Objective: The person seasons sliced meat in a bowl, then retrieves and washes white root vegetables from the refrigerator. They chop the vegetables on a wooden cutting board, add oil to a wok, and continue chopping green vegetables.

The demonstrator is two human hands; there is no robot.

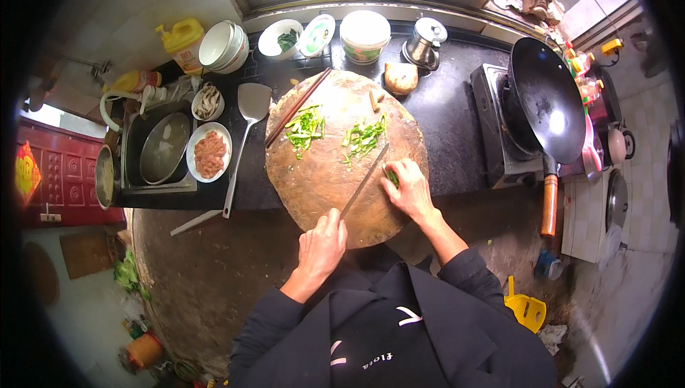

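My left hand (pixel 322 241) grips the handle of a kitchen knife (pixel 365 179), whose blade points up and right across a round wooden chopping board (pixel 321 190). On the right half of the board, my right hand (pixel 409 190) holds a small bunch of green vegetable (pixel 392 177) close beside the blade. Beyond the knife tip lies a heap of cut green pieces (pixel 365 137). Another cut green heap (pixel 306 128) sits further left, beside a pair of wooden chopsticks (pixel 298 107). Small pale-brown pieces (pixel 374 100), possibly ginger, rest near the board's far edge.
Left of the board are a metal spatula (pixel 253 104), a bowl of raw minced or sliced meat (pixel 210 156) and a sink (pixel 160 187). A lidded tub (pixel 365 35) and metal jug (pixel 425 43) stand behind. A wok (pixel 546 99) tilts over the gas stove (pixel 489 120) at right.
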